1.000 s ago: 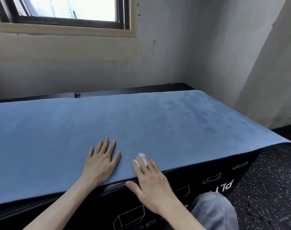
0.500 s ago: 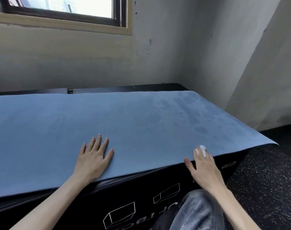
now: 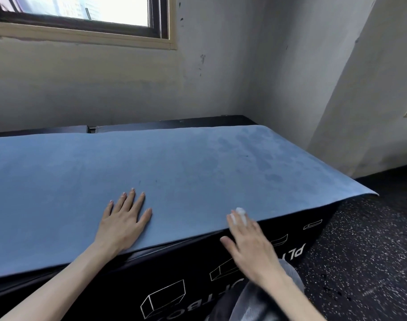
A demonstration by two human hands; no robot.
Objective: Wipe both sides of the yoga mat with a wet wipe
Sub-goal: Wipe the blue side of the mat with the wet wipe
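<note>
A blue yoga mat (image 3: 174,163) lies flat along the top of a black box, with darker damp patches toward its right end. My left hand (image 3: 123,218) rests flat on the mat near its front edge, fingers straight and spread. My right hand (image 3: 248,244) reaches over the front edge farther right and presses a small white wet wipe (image 3: 239,213) onto the mat with straight fingers. Most of the wipe is hidden under the fingertips. The mat's underside is out of sight.
The black box (image 3: 221,269) with white printed outlines stands against a grey wall below a window (image 3: 82,15). A wall corner juts out at the right. Dark speckled floor (image 3: 371,251) lies to the right. My knee in grey jeans (image 3: 262,297) is in front of the box.
My right hand swept the wipe to the right along the mat's front edge, then came back partway to the left. My left hand stayed flat in place.
</note>
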